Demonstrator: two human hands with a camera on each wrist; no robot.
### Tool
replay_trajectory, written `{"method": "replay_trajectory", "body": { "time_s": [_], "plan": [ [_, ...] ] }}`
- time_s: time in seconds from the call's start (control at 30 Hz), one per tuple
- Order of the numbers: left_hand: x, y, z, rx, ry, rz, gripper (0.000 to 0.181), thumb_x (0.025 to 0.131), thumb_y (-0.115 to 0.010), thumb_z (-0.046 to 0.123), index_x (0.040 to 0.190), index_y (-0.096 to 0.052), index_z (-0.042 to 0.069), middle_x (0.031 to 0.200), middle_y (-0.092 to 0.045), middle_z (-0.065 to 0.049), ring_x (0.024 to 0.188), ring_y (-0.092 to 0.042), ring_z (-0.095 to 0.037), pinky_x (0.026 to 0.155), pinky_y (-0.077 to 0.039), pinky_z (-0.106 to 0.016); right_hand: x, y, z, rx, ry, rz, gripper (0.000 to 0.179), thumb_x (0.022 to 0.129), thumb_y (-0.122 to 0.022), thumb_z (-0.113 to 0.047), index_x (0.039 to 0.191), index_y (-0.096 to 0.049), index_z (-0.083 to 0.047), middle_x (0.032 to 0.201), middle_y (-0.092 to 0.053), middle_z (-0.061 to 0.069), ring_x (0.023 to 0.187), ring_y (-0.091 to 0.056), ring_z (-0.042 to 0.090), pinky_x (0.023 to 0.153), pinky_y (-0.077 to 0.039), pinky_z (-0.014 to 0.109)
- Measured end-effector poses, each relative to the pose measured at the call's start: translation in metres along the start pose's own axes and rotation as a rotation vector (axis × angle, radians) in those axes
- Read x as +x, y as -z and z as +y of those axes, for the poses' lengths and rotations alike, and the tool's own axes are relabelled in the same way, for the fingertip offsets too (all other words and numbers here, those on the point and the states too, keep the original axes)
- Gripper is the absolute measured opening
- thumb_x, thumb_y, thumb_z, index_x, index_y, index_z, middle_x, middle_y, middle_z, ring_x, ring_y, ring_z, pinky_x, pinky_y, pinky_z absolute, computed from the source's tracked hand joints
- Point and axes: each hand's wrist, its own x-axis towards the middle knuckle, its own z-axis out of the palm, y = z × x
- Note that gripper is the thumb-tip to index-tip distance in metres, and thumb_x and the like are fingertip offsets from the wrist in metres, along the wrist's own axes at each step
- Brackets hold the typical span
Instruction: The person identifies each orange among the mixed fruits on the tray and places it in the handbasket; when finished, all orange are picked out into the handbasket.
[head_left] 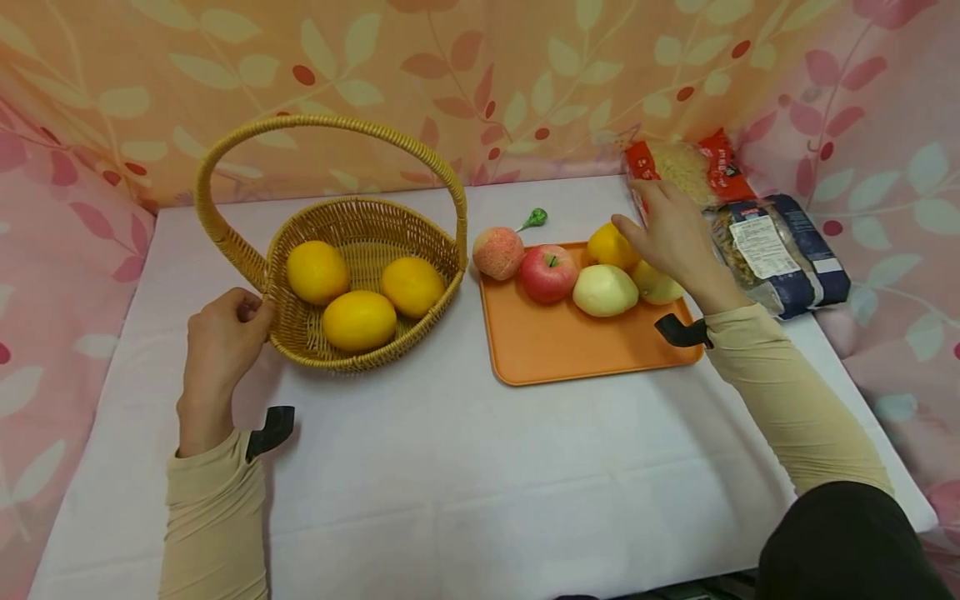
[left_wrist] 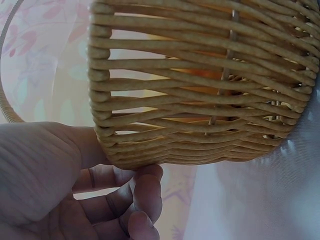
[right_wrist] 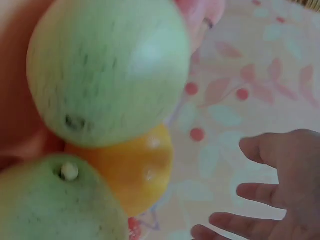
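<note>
My left hand (head_left: 225, 337) pinches the left rim of a wicker basket (head_left: 367, 212) with a tall arched handle. The left wrist view shows my fingertips (left_wrist: 149, 192) against the basket's woven side (left_wrist: 165, 95). Three yellow-orange fruits (head_left: 359, 321) lie inside the basket. Over the right side of an orange tray (head_left: 570, 354) hovers my right hand (head_left: 671, 233), fingers spread and holding nothing. Nearest it is a yellow-orange fruit (head_left: 609, 247), also seen in the right wrist view (right_wrist: 142, 170). Two pale green fruits (head_left: 604, 291), a red apple (head_left: 549, 273) and a peach (head_left: 498, 252) sit beside it on the tray.
A green round thing (head_left: 535, 218) on a thin stem lies behind the peach. At the back right are a red-and-clear bag (head_left: 682, 171) and a dark blue bag (head_left: 780, 250) with a white label. Patterned cloth walls (head_left: 525, 83) enclose the white table (head_left: 420, 467).
</note>
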Motion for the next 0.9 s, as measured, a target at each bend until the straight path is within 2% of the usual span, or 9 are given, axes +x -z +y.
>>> {"method": "replay_trajectory", "body": {
  "time_s": [0.2,0.4,0.5,0.67,0.9],
  "plan": [
    [0.000,0.000,-0.001,-0.002,0.015,-0.012,0.035,0.097,-0.047,0.030,0.098,-0.062,-0.002,0.080,-0.062,-0.018,0.065,-0.050,-0.024,0.048,-0.039,-0.027,0.017,-0.007,0.011,-0.066,-0.041,-0.138,0.071,0.095,-0.053,-0.045,0.150,-0.034,-0.005,0.148,-0.039,0.030,0.132,-0.039,0.050,0.109,-0.030,0.064],
    [0.001,0.000,-0.002,0.004,0.012,-0.007,0.035,0.097,-0.048,0.031,0.098,-0.062,-0.001,0.079,-0.062,-0.017,0.064,-0.050,-0.023,0.048,-0.039,-0.027,0.024,-0.014,0.014,-0.104,-0.097,-0.341,0.078,0.095,-0.046,-0.056,0.154,-0.025,-0.010,0.151,-0.034,0.029,0.136,-0.034,0.050,0.105,-0.031,0.069],
    [0.001,0.000,-0.002,0.003,0.013,-0.009,0.035,0.097,-0.048,0.031,0.098,-0.062,-0.001,0.079,-0.062,-0.017,0.063,-0.050,-0.022,0.047,-0.040,-0.027,0.024,-0.016,0.014,-0.115,-0.108,-0.411,0.080,0.095,-0.044,-0.059,0.155,-0.023,-0.011,0.152,-0.033,0.029,0.138,-0.032,0.050,0.104,-0.029,0.071],
    [0.001,0.000,-0.001,-0.004,0.013,-0.010,0.036,0.097,-0.048,0.031,0.098,-0.062,-0.002,0.080,-0.063,-0.018,0.063,-0.051,-0.022,0.048,-0.040,-0.027,0.023,-0.020,0.015,-0.131,-0.094,-0.455,0.078,0.094,-0.045,-0.058,0.153,-0.027,-0.010,0.150,-0.037,0.029,0.135,-0.035,0.051,0.104,-0.029,0.071],
    [0.002,0.000,-0.001,-0.010,0.014,-0.011,0.036,0.097,-0.047,0.030,0.099,-0.062,-0.002,0.082,-0.063,-0.019,0.064,-0.051,-0.023,0.048,-0.040,-0.027,0.021,-0.022,0.016,-0.132,-0.075,-0.449,0.077,0.094,-0.047,-0.057,0.152,-0.031,-0.009,0.147,-0.040,0.029,0.132,-0.038,0.050,0.104,-0.032,0.070]
  ]
}}
